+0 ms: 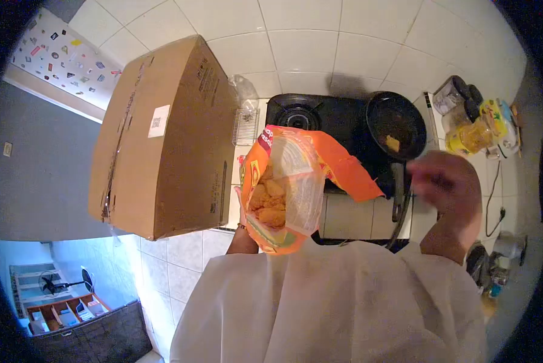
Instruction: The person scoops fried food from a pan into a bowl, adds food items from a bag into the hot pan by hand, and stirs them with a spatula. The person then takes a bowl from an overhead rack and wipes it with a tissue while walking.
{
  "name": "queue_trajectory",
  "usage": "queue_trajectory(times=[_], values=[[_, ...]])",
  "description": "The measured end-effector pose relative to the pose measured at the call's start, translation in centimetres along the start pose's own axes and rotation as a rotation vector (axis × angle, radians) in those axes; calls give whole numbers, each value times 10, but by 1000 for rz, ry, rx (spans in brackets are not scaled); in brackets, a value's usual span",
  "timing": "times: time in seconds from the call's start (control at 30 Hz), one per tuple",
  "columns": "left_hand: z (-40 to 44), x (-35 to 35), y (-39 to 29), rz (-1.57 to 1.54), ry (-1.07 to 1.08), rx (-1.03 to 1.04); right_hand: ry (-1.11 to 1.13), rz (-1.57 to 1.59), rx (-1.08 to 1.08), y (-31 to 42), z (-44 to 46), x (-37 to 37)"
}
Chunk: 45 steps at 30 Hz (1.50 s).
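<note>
An orange plastic bag with a torn-open top and a clear inside holds several orange breaded pieces. My left hand grips the bag from its left side and below, mostly hidden behind it. My right hand is smeared by motion beside the handle of a black frying pan; its fingers cannot be made out. One golden piece lies in the pan, near its lower edge. The pan sits on the right side of a black stove.
A large taped cardboard box stands to the left of the stove. A wire rack is between them. On the right are jars, a yellow-labelled bottle and a cord with a plug. A tiled wall rises behind.
</note>
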<state>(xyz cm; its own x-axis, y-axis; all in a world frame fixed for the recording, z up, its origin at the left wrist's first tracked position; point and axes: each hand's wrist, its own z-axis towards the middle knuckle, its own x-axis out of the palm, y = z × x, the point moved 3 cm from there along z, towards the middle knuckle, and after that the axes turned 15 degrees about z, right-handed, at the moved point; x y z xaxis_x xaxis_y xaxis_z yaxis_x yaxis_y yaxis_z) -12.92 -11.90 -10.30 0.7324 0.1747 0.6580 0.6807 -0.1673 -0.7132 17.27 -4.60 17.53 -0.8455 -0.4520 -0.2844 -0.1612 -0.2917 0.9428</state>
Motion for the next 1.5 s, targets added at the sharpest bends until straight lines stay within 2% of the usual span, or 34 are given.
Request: queue_trajectory(times=[0.07, 0.13, 0.2, 0.23, 0.3, 0.37, 0.43, 0.5, 0.57, 0.83, 0.9, 1.13, 1.2, 1.27, 1.33, 1.37, 1.43, 1.47, 1.5], values=[[2, -1, -1, -8, 25, 2, 249, -13, -197, 27, -1, 28], [4, -1, -1, -19, 55, -2, 356, -53, -279, 44, 3, 65], [6, -2, -2, -28, 90, -12, 464, -233, -437, 40, 10, 103], [6, -2, -3, -33, 109, -14, 457, -237, -434, 30, 13, 118], [7, -2, -5, -43, 144, -16, 672, -545, -188, 7, 19, 150], [-3, 4, -11, -48, 230, -33, 1022, -706, 226, 6, 39, 174], [-6, -4, -15, 214, 3, 21, 996, -712, 233, 6, 43, 186], [-5, -10, -17, 203, 109, 52, 958, -715, 238, 3, 47, 182], [-8, -8, -23, 267, 36, 130, 910, -721, 256, 4, 55, 198], [-14, -37, -18, 208, -1, -26, 769, -723, 290, -13, 49, 208], [-13, -31, -21, 209, -111, -4, 746, -714, 274, -18, 46, 207], [2, -24, -23, 195, 9, 51, 656, -700, 215, -34, 36, 198], [3, -17, -23, 62, 83, -32, 629, -697, 201, -39, 42, 195], [6, -8, -25, 49, 118, -1, 614, -697, 196, -44, 39, 193], [9, -5, -24, 37, 150, 28, 373, -859, 167, -46, 34, 185], [11, -5, -22, 26, 177, 29, 370, -859, 170, -48, 32, 181], [17, -10, -17, 14, 204, 29, 208, -669, 80, -47, 27, 166], [21, -16, -13, 5, 169, -4, 208, -669, 81, -49, 25, 158], [23, -19, -10, -4, 134, -37, 98, -519, 0, -49, 23, 145]])
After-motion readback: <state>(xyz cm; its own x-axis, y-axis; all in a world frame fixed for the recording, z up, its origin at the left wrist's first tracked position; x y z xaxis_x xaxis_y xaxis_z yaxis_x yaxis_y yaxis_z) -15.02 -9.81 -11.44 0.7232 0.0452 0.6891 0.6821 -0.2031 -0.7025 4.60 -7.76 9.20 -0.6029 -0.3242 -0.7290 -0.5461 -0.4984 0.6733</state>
